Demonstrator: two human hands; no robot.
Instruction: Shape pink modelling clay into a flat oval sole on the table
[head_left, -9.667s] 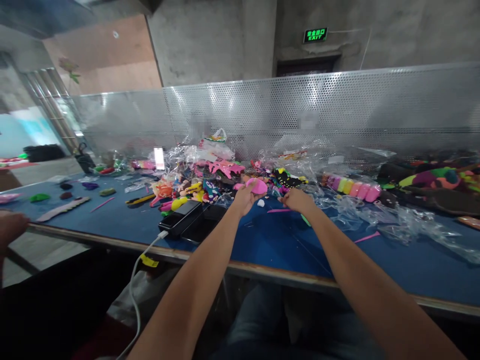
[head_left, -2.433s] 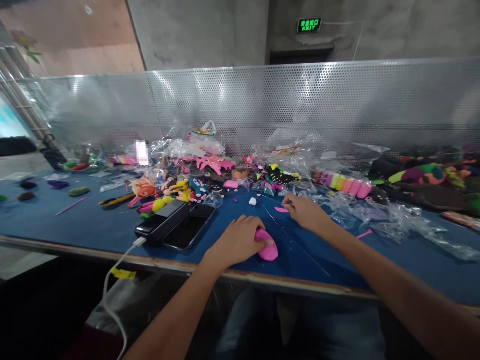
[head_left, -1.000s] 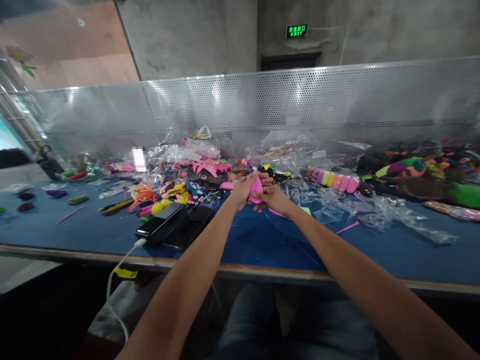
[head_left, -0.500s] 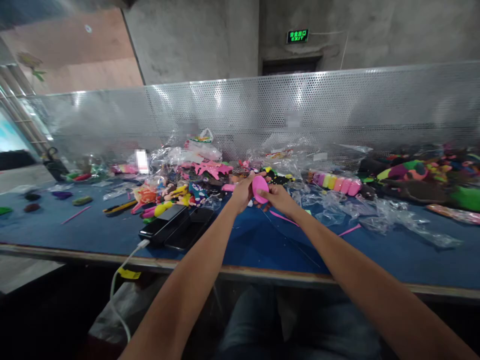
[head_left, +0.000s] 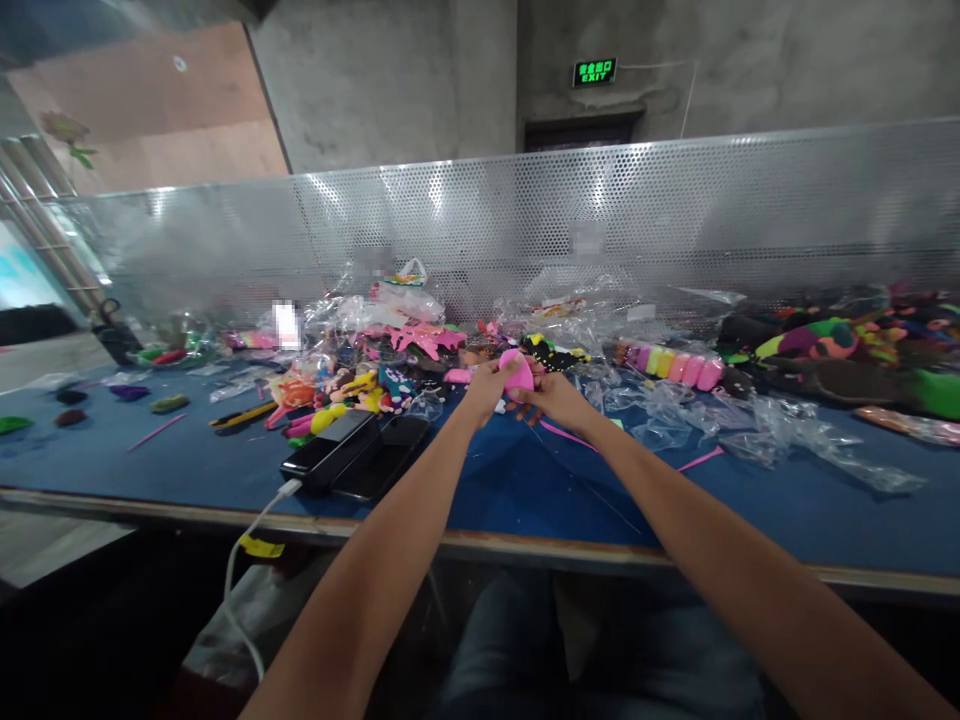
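Between my two hands is a flattened pink piece of modelling clay, held up over the blue table. My left hand grips its left side, thumb in front. My right hand pinches its lower right edge, and some of those fingers are hidden behind it. Just below my right hand, a thin pink strip lies on the table. Behind the hands is a black clay piece with yellow spots. A pink splat-shaped piece lies beyond my left hand.
A black power bank with a white cable and a dark phone lie left of my forearms. Coloured clay blocks and crumpled clear plastic are on the right. A perforated metal screen closes off the back.
The pink clay has turned between my fingers, from a smooth oval facing me to a more folded, tilted shape. Both hands have shifted their hold slightly.
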